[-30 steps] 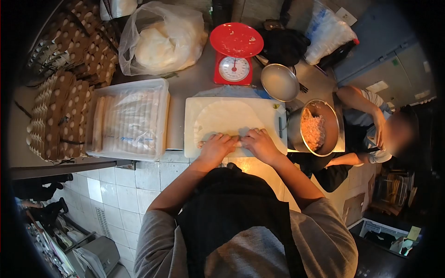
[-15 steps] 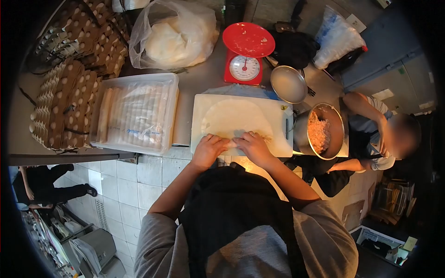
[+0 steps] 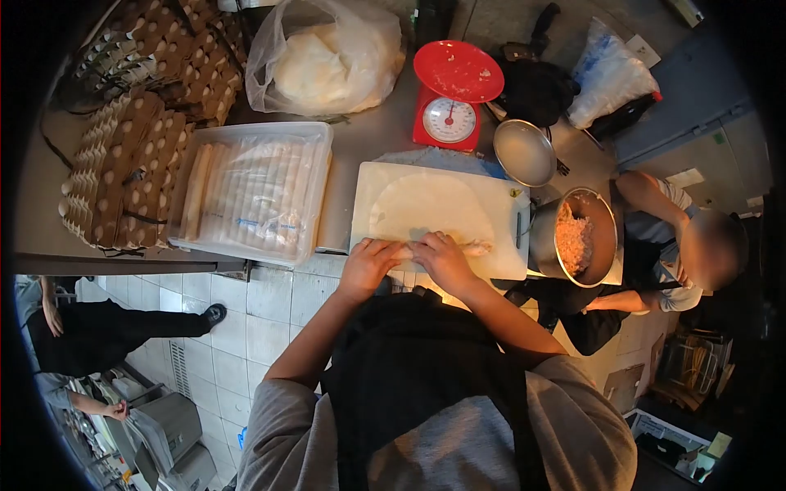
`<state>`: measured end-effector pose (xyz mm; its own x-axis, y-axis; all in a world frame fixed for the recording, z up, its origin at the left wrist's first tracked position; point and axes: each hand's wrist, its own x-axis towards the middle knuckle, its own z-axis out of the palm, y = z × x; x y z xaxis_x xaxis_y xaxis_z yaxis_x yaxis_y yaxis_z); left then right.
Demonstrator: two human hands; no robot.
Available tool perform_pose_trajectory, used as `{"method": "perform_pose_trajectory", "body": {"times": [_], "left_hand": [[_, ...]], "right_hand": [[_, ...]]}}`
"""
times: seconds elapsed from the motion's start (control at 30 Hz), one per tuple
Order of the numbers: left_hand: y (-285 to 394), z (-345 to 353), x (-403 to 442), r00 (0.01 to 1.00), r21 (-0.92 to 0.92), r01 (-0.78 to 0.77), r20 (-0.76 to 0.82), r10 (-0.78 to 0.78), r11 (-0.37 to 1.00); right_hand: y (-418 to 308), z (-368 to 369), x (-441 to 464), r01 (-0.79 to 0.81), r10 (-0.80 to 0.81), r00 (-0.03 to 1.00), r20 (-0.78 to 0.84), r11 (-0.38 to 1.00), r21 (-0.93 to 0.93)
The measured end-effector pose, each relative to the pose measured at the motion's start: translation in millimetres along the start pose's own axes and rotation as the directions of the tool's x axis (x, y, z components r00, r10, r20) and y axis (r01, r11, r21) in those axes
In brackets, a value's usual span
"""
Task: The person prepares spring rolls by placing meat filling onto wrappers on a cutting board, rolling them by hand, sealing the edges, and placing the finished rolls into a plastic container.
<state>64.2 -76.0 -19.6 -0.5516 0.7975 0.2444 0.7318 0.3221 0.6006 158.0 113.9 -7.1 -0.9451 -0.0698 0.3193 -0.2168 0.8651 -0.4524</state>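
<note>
A thin, pale round wrapper (image 3: 430,200) lies on the white cutting board (image 3: 506,262). Its near edge is folded over into a roll, and a strip of pinkish filling (image 3: 477,246) shows at the right end. My left hand (image 3: 370,266) is closed on the left part of this rolled edge. Right beside it, my right hand (image 3: 443,262) curls its fingers over the roll's middle. The fingers hide most of the roll. To the right of the board stands a metal pot (image 3: 604,237) with minced pink filling (image 3: 574,240) in it.
A plastic tub (image 3: 323,180) of finished rolls stands left of the board, near stacked egg trays (image 3: 123,168). Behind are a bag of pale wrappers (image 3: 323,69), a red scale (image 3: 449,123) and a metal bowl (image 3: 524,153). One person (image 3: 655,237) sits at right; another (image 3: 106,335) is at left.
My hands have rolled the near edge slightly farther over, and the filling at the right end shows more. The view has shifted a little. At left, the other person has stepped farther into view.
</note>
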Motion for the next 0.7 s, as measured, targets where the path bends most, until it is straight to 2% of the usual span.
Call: {"method": "perform_pose_trajectory", "body": {"times": [0.07, 0.1, 0.2, 0.3, 0.4, 0.5, 0.6, 0.7], "left_hand": [[-1, 2, -2, 1.000, -0.006, 0.017, 0.013, -0.017, 1.000], [2, 0, -3, 0.999, -0.029, 0.023, -0.037, -0.024, 0.999], [8, -5, -3, 0.989, -0.083, 0.041, -0.140, -0.052, 0.996], [2, -7, -8, 0.991, -0.097, 0.061, -0.114, -0.072, 0.993], [-10, -2, -12, 0.997, -0.106, 0.049, -0.051, -0.055, 0.993], [-6, -7, -11, 0.996, -0.087, 0.022, -0.086, -0.029, 0.996], [11, -21, 0, 0.988, -0.018, -0.039, -0.152, 0.036, 0.999], [16, -13, 12, 0.991, -0.067, -0.076, -0.112, 0.068, 0.995]], "right_hand": [[1, -3, 1, 0.009, -0.009, 0.999, 0.030, 1.000, 0.010], [-1, -5, 3, 0.012, -0.013, 0.999, 0.046, 1.000, 0.016], [-12, -4, 11, -0.002, 0.004, 0.999, -0.033, 0.998, 0.068], [-10, 11, 11, -0.004, -0.001, 0.998, 0.062, 0.997, 0.079], [-13, 14, 9, -0.013, 0.012, 0.998, 0.056, 1.000, 0.011], [-7, 4, 12, 0.012, -0.024, 0.996, 0.091, 0.991, 0.134], [15, -26, 1, -0.039, 0.042, 0.999, -0.005, 0.967, 0.252], [49, -71, -26, -0.159, 0.126, 0.973, 0.194, 0.974, 0.159]]}}
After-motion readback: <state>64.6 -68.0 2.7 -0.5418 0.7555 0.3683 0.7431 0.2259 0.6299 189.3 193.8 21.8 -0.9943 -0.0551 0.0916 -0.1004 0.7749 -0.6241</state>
